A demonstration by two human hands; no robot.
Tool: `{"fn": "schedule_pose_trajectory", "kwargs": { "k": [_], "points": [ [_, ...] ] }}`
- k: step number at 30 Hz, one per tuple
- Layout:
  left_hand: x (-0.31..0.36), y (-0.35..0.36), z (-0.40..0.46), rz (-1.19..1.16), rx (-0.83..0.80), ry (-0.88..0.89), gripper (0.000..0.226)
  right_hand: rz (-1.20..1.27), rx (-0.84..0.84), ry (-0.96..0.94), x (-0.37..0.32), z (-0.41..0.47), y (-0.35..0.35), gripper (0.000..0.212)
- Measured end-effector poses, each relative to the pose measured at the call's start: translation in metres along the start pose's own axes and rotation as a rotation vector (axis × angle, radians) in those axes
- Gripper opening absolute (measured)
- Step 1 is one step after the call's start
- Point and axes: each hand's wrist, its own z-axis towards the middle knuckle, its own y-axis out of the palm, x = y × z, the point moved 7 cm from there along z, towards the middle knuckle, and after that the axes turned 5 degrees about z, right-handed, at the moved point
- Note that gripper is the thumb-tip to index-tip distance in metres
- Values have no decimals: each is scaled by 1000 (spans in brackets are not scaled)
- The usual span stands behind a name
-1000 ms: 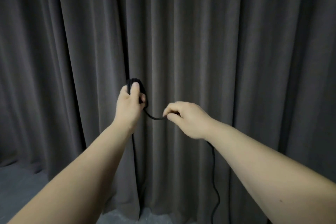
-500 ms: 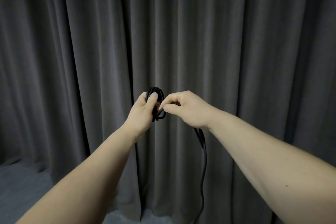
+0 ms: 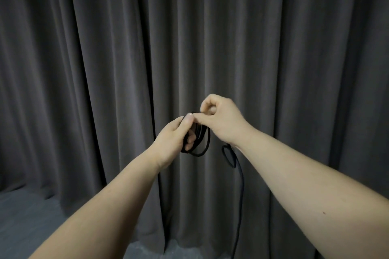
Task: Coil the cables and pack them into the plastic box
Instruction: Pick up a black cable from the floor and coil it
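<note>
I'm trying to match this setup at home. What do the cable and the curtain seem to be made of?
Cable: black with a matte, rubbery-looking jacket, likely plastic or rubber; it bends into tight loops without kinking. Curtain: dark grey woven cloth, matte and slightly fuzzy, hanging in deep soft folds.

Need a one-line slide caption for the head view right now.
Left hand holds black cable coil while right hand pinches another loop on, before a grey curtain.

Dark grey pleated curtain (image 3: 273, 48) fills bkgd; grey floor (image 3: 31, 216) at bottom left.
</note>
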Motion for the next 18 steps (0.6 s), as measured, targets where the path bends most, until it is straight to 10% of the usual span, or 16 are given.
{"fn": "schedule_pose_trajectory", "kwargs": {
  "k": [4,10,18],
  "points": [
    [0,6,0,-109,-40,-10,50,-25,59,96,12,2,-11,45],
    [-10,-12,5,-250,180,-66,29,567,-169,290,28,-8,-3,29],
    [-9,-32,7,-255,321,-72,34,182,-111,355,61,-27,-6,29]
  ]
}}
